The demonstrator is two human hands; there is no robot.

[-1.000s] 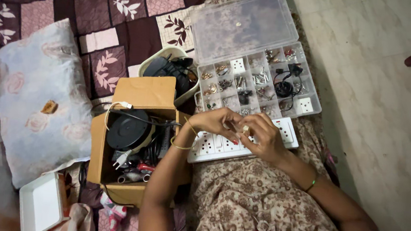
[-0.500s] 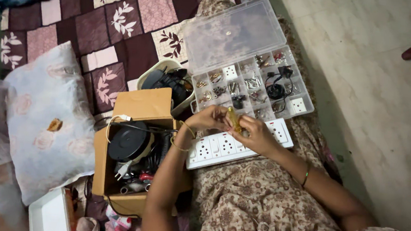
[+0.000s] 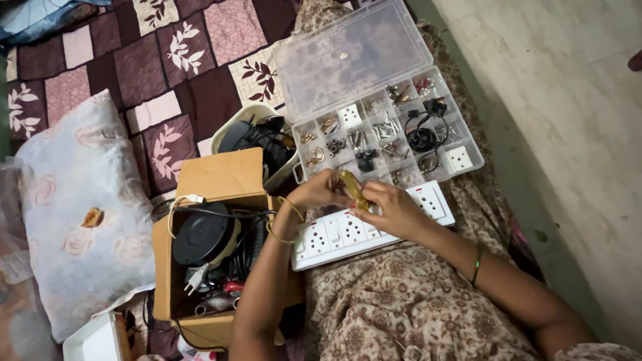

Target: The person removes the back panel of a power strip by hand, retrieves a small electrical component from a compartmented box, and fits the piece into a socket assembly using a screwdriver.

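Both of my hands meet over a white socket board [image 3: 367, 230] that lies across my lap. My right hand [image 3: 393, 211] grips a yellow-handled screwdriver [image 3: 353, 189]. My left hand [image 3: 318, 191] touches the same tool's far end, just above the board. Right behind the hands lies an open clear organiser box [image 3: 385, 136], its compartments holding screws, small metal parts, black cable pieces and white sockets. Its clear lid [image 3: 350, 57] is folded back.
A cardboard box [image 3: 212, 252] with a black round device, cables and a plug stands left of my lap. Behind it is a cream tub [image 3: 259, 141] of black cables. A floral pillow [image 3: 78, 207] and patchwork quilt [image 3: 155, 60] lie left; tiled floor [image 3: 608, 127] right.
The view has shifted and now shows more of the quilt. My hands have stayed together over the socket board, and the yellow screwdriver handle now shows more plainly between them.
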